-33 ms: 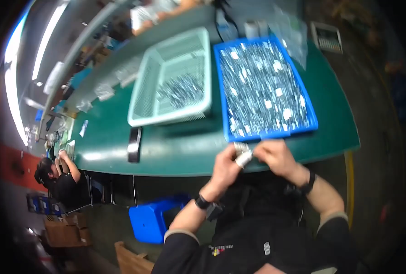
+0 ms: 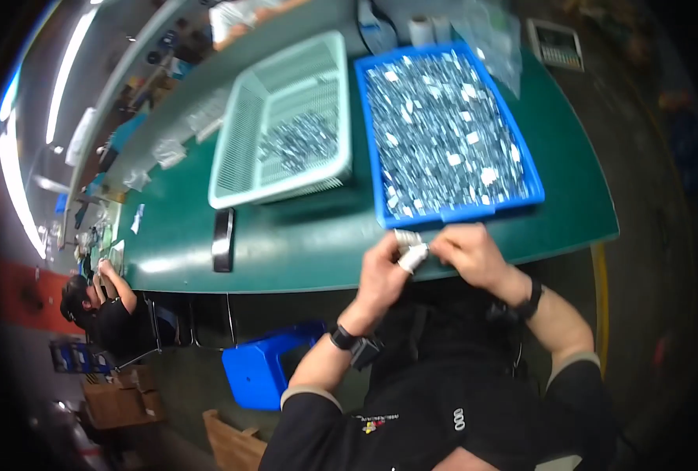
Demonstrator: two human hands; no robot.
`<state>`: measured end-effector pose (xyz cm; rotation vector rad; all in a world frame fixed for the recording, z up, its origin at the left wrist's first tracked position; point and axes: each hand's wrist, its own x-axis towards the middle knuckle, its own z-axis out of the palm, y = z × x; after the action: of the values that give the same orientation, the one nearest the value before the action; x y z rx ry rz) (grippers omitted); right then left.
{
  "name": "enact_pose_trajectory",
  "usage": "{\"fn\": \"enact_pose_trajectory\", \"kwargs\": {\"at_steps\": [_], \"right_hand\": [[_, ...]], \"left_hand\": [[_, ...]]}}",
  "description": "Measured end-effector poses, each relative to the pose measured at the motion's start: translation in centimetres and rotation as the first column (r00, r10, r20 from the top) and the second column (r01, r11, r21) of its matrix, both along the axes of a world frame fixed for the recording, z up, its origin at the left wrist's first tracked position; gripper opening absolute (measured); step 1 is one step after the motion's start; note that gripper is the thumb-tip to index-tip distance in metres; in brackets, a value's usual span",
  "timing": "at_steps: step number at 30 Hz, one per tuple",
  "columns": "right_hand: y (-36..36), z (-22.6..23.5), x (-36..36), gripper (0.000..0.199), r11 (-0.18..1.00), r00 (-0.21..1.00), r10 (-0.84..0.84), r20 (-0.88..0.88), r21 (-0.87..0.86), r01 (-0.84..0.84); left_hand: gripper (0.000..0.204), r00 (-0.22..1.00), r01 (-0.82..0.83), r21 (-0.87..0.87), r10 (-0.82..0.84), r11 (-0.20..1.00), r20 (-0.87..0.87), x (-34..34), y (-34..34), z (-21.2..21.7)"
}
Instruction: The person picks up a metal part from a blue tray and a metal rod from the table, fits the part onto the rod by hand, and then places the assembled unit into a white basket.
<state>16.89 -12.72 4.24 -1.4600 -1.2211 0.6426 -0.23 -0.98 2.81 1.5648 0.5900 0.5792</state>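
Note:
My left hand and my right hand meet at the near edge of the green table, just in front of the blue tray. White coverings wrap the thumb and a finger of my left hand, and both are pinched together. The right fingertips are closed too and press in close to the left ones. Whatever sits between them is tiny and mostly hidden. The blue tray holds a wide spread of small shiny metal-looking pieces. A smaller heap of similar pieces lies in the pale green basket.
A dark oblong object lies on the green table by the basket. Plastic bags and a scale-like device are at the far right. A blue stool stands below at left; another person sits farther left.
The view has shifted slightly, so the tray, basket and hands sit a little higher and further left. Both hands stay pinched together at the table edge.

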Motion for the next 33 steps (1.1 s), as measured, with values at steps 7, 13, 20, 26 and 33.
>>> {"fn": "enact_pose_trajectory", "kwargs": {"at_steps": [7,13,20,26,33], "right_hand": [[-0.1,-0.3,1.7,0.045,0.999,0.988,0.021,-0.153,-0.045,-0.029],[-2.5,-1.1,2.4,0.044,0.999,0.975,-0.050,-0.217,0.010,0.054],[-2.5,-1.5,2.7,0.043,0.998,0.976,-0.036,-0.217,0.039,0.045],[-2.5,-1.4,3.0,0.042,0.997,0.976,-0.038,-0.217,0.061,0.052],[-2.8,-1.5,2.5,0.040,0.991,0.977,-0.020,-0.213,0.122,0.047]], "left_hand": [[0.017,0.999,0.040,0.184,-0.035,0.982,-0.028,0.3,1.5,1.2],[0.018,0.973,-0.210,0.747,0.211,0.630,0.096,-1.9,6.7,8.1],[0.039,0.929,-0.027,0.989,0.370,0.148,-0.030,3.6,15.0,12.8],[0.029,0.913,0.327,0.937,0.214,0.126,-0.348,14.1,14.5,8.9],[0.011,0.897,0.284,0.938,0.292,0.197,-0.333,15.7,15.2,6.2]]}}
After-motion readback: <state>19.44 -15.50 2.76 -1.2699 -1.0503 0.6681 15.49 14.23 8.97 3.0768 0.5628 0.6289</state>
